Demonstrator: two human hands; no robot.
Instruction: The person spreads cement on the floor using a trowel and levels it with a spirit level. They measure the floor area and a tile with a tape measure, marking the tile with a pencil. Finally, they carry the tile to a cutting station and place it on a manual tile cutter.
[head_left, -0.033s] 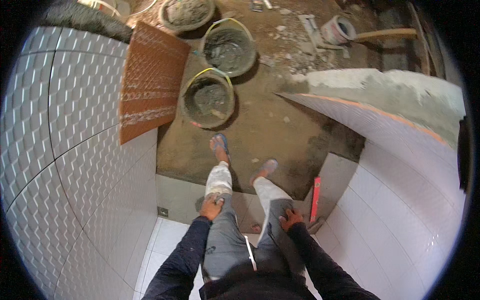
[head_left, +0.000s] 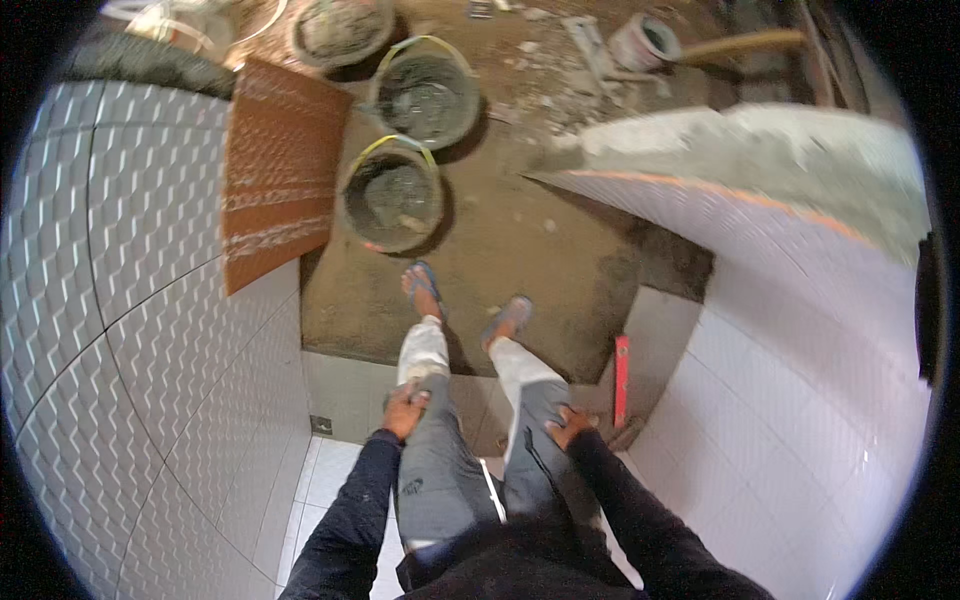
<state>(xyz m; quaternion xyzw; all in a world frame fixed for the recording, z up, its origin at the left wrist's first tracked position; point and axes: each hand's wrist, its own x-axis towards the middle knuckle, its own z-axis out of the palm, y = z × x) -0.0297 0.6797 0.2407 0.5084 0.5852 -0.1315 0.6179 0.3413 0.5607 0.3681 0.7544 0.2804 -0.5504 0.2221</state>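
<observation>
Both hands are at my grey and white trousers (head_left: 440,450), around knee height. My left hand (head_left: 405,410) is closed on the cloth of the left trouser leg, thumb and fingers drawn together. On the right leg, my right hand (head_left: 572,427) has its fingers bent into the fabric; part of its grip is hidden. A white drawstring (head_left: 492,490) hangs at the waist. My feet, in blue flip-flops (head_left: 428,282), stand on the brown floor. Beyond them is a bucket of grey mortar (head_left: 395,195) with a yellow handle. A red spirit level (head_left: 621,380) lies right of my right hand.
A second mortar bucket (head_left: 428,95) and a basin of grey mix (head_left: 342,30) stand farther off. An orange-brown tile (head_left: 285,170) leans on the patterned left wall (head_left: 170,200). A low tiled wall (head_left: 760,210) rises at right. Rubble (head_left: 570,95) and a white pail (head_left: 640,45) lie beyond.
The view has shifted slightly, so the buckets and feet sit farther left. Both hands stay at the trouser legs, and the left hand's fingers look more drawn together.
</observation>
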